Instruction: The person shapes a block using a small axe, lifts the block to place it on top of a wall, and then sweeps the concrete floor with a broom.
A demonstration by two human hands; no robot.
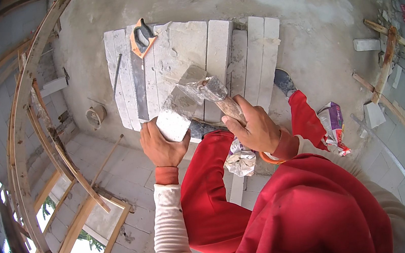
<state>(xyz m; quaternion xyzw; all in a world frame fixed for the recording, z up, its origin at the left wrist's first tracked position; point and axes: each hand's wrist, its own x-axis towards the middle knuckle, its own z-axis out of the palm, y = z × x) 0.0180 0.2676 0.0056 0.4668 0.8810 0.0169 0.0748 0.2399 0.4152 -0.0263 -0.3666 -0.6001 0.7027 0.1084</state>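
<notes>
Now, left hand (161, 144) fingers gripping white block (173, 124), right hand (256, 129) fingers closed around hammer (205, 89) handle

White block (172, 125), orange-handled saw (138, 58)

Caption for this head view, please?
Left hand steadies a white block; right hand holds a hammer over it.

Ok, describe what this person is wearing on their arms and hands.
Both hands, left hand and right hand, are bare, with no gloves. The left forearm has a cream ribbed sleeve ending in a dull red cuff. The right wrist shows a similar red cuff with an orange band beside it.
</notes>
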